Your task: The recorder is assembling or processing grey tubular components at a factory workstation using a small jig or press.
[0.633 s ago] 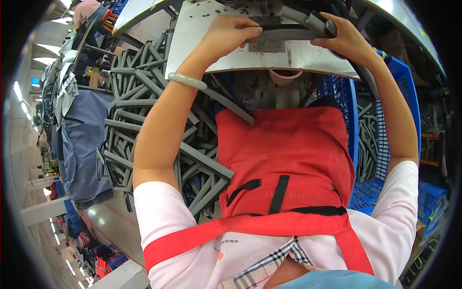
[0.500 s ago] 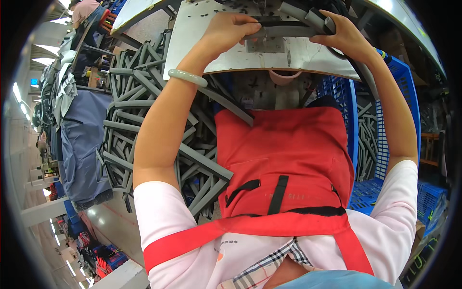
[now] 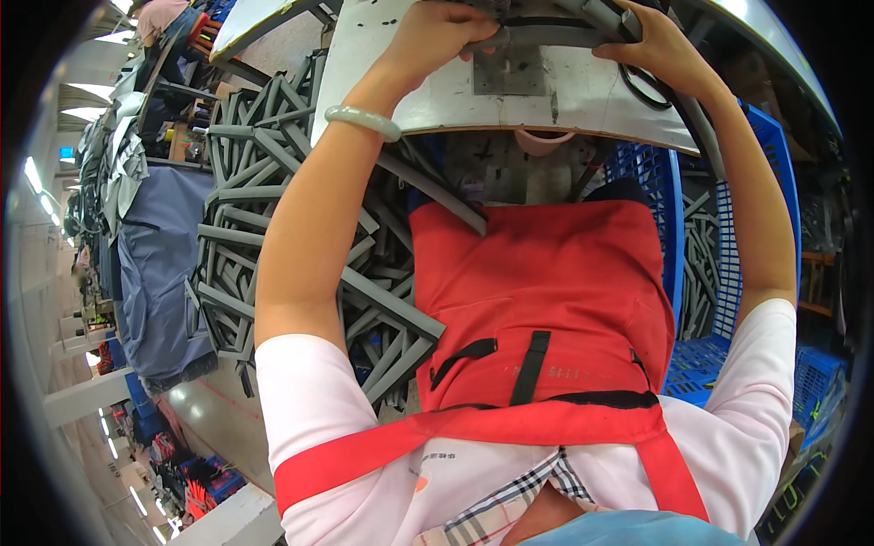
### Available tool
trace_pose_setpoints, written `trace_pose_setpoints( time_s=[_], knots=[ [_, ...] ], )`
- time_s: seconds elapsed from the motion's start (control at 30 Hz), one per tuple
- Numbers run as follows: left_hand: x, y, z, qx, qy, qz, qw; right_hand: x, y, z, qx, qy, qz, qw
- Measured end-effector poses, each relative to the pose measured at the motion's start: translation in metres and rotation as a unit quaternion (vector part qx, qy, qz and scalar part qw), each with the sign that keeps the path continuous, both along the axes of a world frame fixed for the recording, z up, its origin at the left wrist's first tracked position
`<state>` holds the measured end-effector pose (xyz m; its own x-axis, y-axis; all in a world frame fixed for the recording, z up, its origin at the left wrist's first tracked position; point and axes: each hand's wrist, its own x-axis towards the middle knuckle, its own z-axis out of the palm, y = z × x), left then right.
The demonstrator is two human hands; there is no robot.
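A grey, tube-like strip [image 3: 555, 36] with a dark edge runs across the far part of the white worktable [image 3: 410, 111]. My left hand [image 3: 446, 35] is closed with a pinch on its left end. At the other end my right hand [image 3: 663, 47] grips the strip, with more folded grey pieces [image 3: 612, 18] bunched against the fingers. Between the hands, a metal plate [image 3: 508, 75] is set into the tabletop just nearer to me. The upper edge of the view cuts off what stands beyond the strip.
A big tangled heap of grey strips [image 3: 241, 194] lies to my left, reaching my red apron [image 3: 546, 273]. Right of my lap stands a blue plastic crate [image 3: 672, 246] with grey strips inside. A pinkish bowl [image 3: 543, 143] sits under the table edge.
Both hands and the strip appear slightly higher and further right in the view. The metal plate shows more fully below the strip. Both grips stay closed.
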<state>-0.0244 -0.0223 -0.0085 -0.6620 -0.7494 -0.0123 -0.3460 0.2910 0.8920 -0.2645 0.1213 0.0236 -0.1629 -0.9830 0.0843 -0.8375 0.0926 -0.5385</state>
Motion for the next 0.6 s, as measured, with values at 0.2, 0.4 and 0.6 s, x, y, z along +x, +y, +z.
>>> trace_pose_setpoints(
  time_s=[0.2,0.4,0.6],
  knots=[
    [-0.003,-0.016,-0.016,0.018,0.022,0.008,1.000,-0.003,-0.009,0.001,0.002,-0.006,0.005,1.000],
    [0.025,-0.018,0.004,0.053,0.157,0.021,0.986,-0.009,0.011,0.001,-0.126,0.016,-0.009,0.992],
    [0.038,0.036,0.011,-0.194,-0.098,-0.098,0.971,0.079,0.059,-0.022,-0.036,0.167,0.200,0.965]
  ],
)
